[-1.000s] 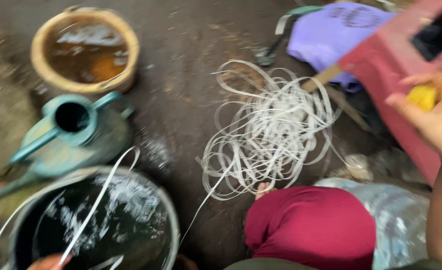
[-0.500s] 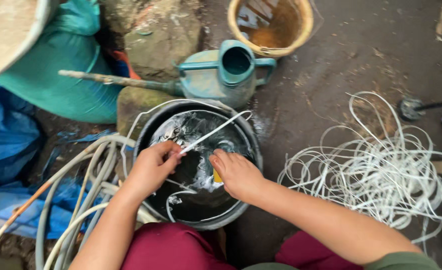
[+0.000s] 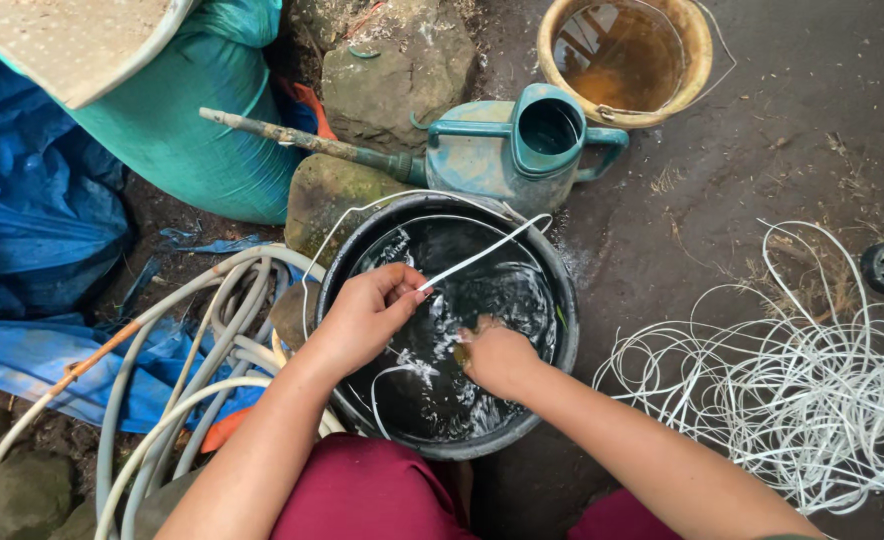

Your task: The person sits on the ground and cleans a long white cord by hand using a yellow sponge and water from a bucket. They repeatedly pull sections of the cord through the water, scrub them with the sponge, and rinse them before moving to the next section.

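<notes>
A black bucket (image 3: 562, 330) holds dark water and loops of white strip. My left hand (image 3: 367, 315) pinches a white strip (image 3: 487, 252) above the water; the strip runs up to the bucket's far rim. My right hand (image 3: 497, 357) is closed and dipped into the water at the bucket's middle, with something small and yellowish under its fingers; I cannot make out what it is.
A teal watering can (image 3: 497, 150) stands behind the bucket, and a yellow bucket (image 3: 697, 40) of brown water beyond it. A tangle of white strips (image 3: 812, 390) lies on the ground at right. Grey hoses (image 3: 182, 370), rocks, a green sack (image 3: 197, 130) and blue tarp are at left.
A second ago the view faced the strip tangle, with my right hand raised holding something yellow. It swung left to the black bucket; both hands stay in it, my right hand sinking lower.
</notes>
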